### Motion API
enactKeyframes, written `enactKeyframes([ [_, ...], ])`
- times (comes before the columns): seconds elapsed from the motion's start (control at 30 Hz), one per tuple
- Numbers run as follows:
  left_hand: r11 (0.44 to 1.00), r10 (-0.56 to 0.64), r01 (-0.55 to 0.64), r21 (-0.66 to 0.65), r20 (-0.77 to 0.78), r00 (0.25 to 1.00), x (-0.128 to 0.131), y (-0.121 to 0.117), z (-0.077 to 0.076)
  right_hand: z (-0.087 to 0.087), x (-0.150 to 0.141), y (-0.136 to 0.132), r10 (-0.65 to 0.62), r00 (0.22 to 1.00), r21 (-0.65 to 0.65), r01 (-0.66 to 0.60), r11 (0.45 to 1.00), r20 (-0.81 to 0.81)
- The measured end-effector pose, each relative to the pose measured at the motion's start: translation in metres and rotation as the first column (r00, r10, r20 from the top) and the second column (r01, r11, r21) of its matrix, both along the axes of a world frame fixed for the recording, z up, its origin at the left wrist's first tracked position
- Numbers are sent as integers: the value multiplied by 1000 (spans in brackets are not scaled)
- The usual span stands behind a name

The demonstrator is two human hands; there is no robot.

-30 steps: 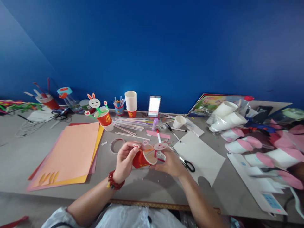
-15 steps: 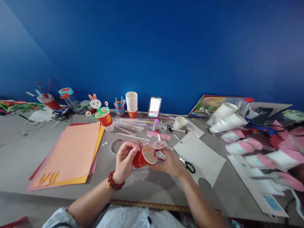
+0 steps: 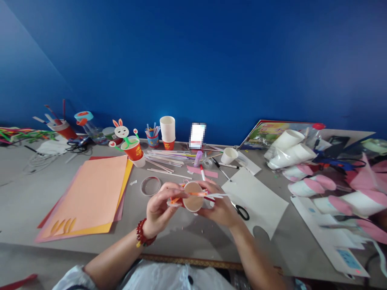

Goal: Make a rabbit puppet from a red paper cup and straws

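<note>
A red paper cup [image 3: 194,204] is held between my hands above the table, its round pale opening turned up toward me. My left hand [image 3: 160,209] closes on the cup's left side, where small orange and white pieces show by the fingers. Around the right side curls my right hand [image 3: 219,207]. An orange strip [image 3: 198,194] crosses the opening, and a thin white paper piece [image 3: 218,195], seen edge-on, sticks out to the right. Fingers hide much of the cup's wall. Just beyond the left hand lies a roll of tape [image 3: 150,186].
Left lie stacked coloured papers [image 3: 99,189]; behind them stands a rabbit-decorated cup [image 3: 133,151]. Paper straws [image 3: 166,158], a glue stick [image 3: 198,158] and a small white cup [image 3: 229,155] lie beyond my hands. Right are white paper [image 3: 256,201], scissors [image 3: 242,212] and a power strip [image 3: 326,233].
The cup has turned so its opening faces me more directly. The white face piece has swung from facing me to edge-on at the right. Both hands stay around the cup.
</note>
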State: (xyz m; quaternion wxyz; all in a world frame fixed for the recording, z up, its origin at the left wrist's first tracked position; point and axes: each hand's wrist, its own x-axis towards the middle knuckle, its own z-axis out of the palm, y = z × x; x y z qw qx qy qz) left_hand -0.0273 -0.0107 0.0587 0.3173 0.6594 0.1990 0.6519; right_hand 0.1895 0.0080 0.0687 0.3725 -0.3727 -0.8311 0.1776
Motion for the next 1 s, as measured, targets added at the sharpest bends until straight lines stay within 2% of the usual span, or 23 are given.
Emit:
enactKeyframes([
  [0.1,999,40,-40,-13,-5,999,-1,1,-2,3,0,0,-3,1000,-31,3,1000,10],
  [0.2,982,-2,-4,-187,-29,1000,-2,3,-3,3,1,1,11,1000,-58,-11,998,-2],
  [0.3,900,-147,98,-425,-84,986,-5,5,-6,3,2,1,7,1000,-82,-9,997,-28],
  [0.37,840,-191,121,-529,-80,978,-6,5,-9,5,3,2,-13,999,-182,6,983,-40],
  [0.43,789,-192,156,-594,2,981,-6,6,-13,8,5,2,-13,995,-319,-20,947,-100],
  [0.53,725,-177,228,-650,144,974,-4,6,-18,10,9,2,-5,962,-465,-127,876,-271],
  [0.67,665,-114,255,-702,242,963,-2,7,-21,3,9,1,-59,894,-550,-219,806,-444],
  [0.83,616,-63,254,-745,275,959,1,7,-23,-15,0,-4,-166,834,-621,-244,745,-526],
  [1.0,597,-57,271,-755,297,953,6,5,-22,-25,-14,-4,-242,793,-660,-249,709,-559],
])
